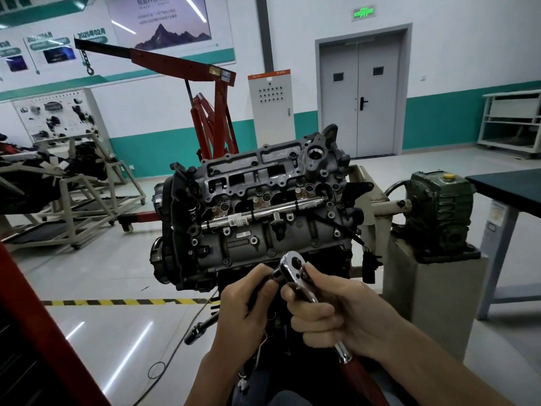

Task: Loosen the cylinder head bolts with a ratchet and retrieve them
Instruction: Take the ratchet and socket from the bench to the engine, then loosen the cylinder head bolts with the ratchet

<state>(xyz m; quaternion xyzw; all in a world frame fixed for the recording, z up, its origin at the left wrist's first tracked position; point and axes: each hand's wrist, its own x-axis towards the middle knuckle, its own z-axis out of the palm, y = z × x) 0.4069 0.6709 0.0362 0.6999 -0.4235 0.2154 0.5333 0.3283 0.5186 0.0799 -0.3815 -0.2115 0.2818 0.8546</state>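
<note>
The grey cylinder head [263, 200] sits on an engine stand in the middle of the view, with dark bolt heads showing along its top. In front of it and below, I hold a chrome ratchet [292, 266] with a red handle. My right hand [330, 312] grips the ratchet's shaft just below the head. My left hand [248, 300] pinches a dark socket or extension [270, 276] at the underside of the ratchet head. Both hands are clear of the engine, a short way from its lower edge.
A red engine crane [216, 112] stands behind the engine. A green gearbox [439, 206] on a grey pedestal is to the right, beside a dark table [509, 189]. Other engine stands [73, 183] fill the left. A red beam [44, 332] crosses the lower left corner.
</note>
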